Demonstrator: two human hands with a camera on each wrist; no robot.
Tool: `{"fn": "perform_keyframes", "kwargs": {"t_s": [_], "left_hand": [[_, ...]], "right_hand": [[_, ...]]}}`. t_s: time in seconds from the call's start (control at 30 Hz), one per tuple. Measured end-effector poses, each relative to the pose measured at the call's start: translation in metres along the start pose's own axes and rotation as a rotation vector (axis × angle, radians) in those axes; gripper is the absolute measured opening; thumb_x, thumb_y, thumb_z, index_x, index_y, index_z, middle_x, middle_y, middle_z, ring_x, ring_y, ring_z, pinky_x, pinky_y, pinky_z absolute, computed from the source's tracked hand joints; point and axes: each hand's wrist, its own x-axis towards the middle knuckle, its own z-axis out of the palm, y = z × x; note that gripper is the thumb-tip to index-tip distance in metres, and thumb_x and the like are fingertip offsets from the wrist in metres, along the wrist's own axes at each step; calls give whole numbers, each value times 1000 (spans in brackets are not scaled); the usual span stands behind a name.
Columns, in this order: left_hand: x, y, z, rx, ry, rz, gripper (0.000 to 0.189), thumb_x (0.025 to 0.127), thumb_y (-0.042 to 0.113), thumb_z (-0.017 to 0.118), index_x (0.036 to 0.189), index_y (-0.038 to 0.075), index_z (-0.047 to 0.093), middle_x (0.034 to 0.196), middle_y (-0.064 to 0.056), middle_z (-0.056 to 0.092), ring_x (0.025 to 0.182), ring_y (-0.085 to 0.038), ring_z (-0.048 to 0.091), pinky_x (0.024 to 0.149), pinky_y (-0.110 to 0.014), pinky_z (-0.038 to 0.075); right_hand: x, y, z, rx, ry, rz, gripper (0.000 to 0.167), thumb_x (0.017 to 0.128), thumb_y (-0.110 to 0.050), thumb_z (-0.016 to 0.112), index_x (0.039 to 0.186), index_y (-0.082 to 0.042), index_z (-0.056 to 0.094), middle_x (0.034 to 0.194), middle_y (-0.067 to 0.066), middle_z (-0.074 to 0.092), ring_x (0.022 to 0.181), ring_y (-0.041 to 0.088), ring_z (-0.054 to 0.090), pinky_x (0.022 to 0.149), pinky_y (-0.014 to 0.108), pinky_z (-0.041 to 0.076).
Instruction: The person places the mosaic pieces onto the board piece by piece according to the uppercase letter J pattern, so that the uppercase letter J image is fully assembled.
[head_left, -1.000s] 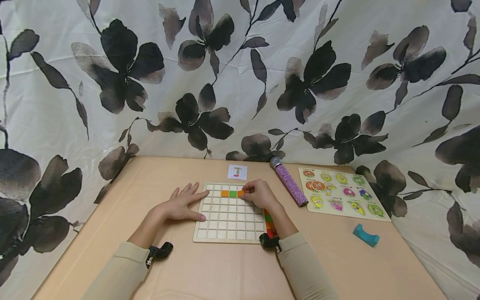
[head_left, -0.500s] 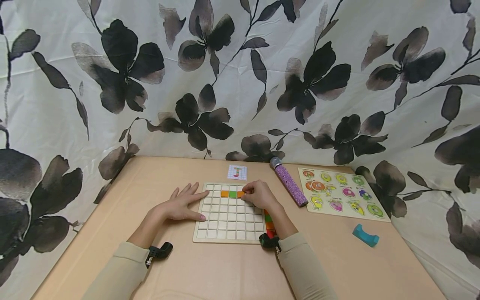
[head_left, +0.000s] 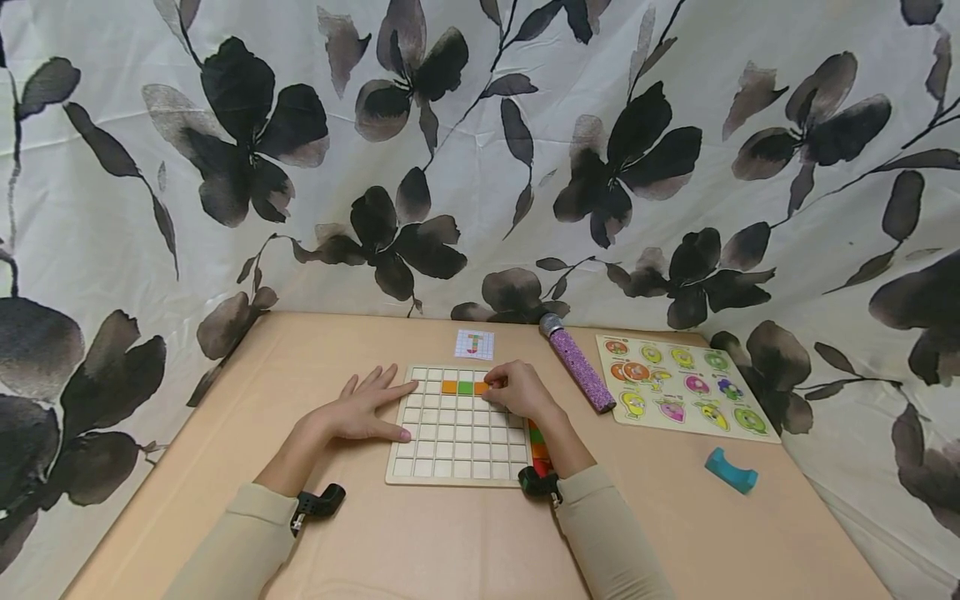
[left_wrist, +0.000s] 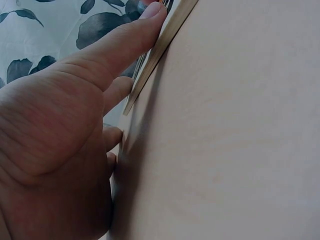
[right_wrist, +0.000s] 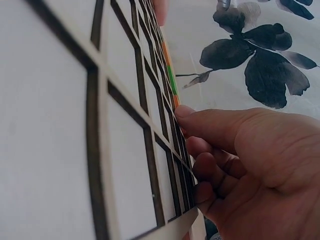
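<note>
A wooden grid board lies flat on the table. In its second row from the top sit an orange tile, a green tile and another orange tile. My right hand pinches this last tile between thumb and forefinger, the other fingers curled; the fingertips partly cover it. In the right wrist view the thumb meets the orange tile at the row's end. With fingers spread, my left hand rests on the board's left edge, the thumb touching its rim.
Green, orange and red tiles lie along the board's right side, partly under my right wrist. Behind the board is a small pattern card. Rightward lie a glittery purple microphone, a fruit picture board and a curved blue piece.
</note>
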Motion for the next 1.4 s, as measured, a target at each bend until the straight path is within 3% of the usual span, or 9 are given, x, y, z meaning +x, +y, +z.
{"fn": "perform_keyframes", "kwargs": {"t_s": [0.23,0.57,1.17,1.4], "left_hand": [[0,0,0,-5,5,8,98,82,64,78,163,25,38,173,-25,7,160,-50,-2,121,-74,-7],[-1,0,-1,-6,2,-3,98,82,64,79,163,26,38,174,-23,7,160,-49,-2,122,-73,-8],[-1,1,0,-1,-1,0,97,83,63,79,163,26,38,174,-24,7,160,-49,-2,122,-73,-7],[-1,2,0,-1,-1,-3,98,83,63,79,163,26,38,174,-24,7,160,-49,-2,122,-73,-7]], "right_hand": [[-2,-2,-3,26,-3,-10,25,88,-13,84,110,-5,78,86,2,65,79,18,56,68,28,45],[-4,-10,-16,64,-19,-103,29,92,-10,79,118,0,75,91,3,67,77,18,57,65,28,47],[-24,-16,-37,72,-16,-71,33,94,-15,78,125,-5,74,105,8,70,89,23,56,68,30,47],[-29,-13,-46,35,-8,-79,25,92,-15,80,118,-13,77,100,1,70,89,21,58,76,31,49]]}}
